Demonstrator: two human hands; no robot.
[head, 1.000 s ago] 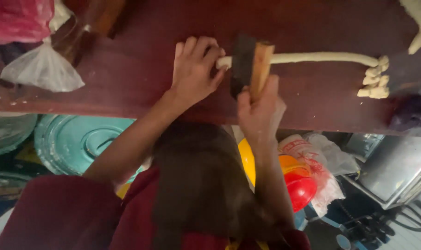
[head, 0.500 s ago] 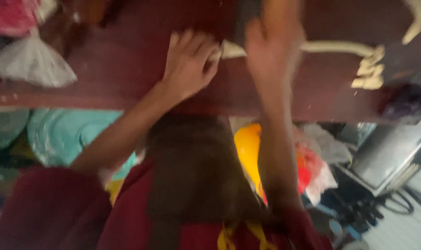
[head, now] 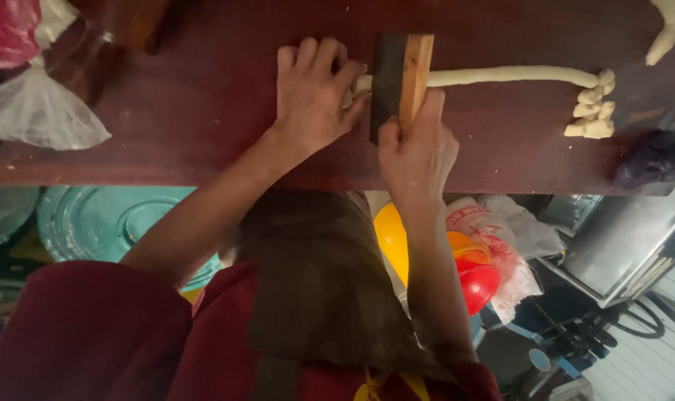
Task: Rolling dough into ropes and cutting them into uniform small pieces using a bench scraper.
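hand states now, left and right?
Left hand: fingers curled, pressing down on the end of the dough rope.
Right hand: closed on the wooden-handled scraper, blade set on the rope.

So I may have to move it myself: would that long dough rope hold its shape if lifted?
Probably not. The dough rope is thin and long, so it would likely sag or stretch. It looks soft: cut pieces lie lumpy at its end. It may roll if pushed sideways, being round.
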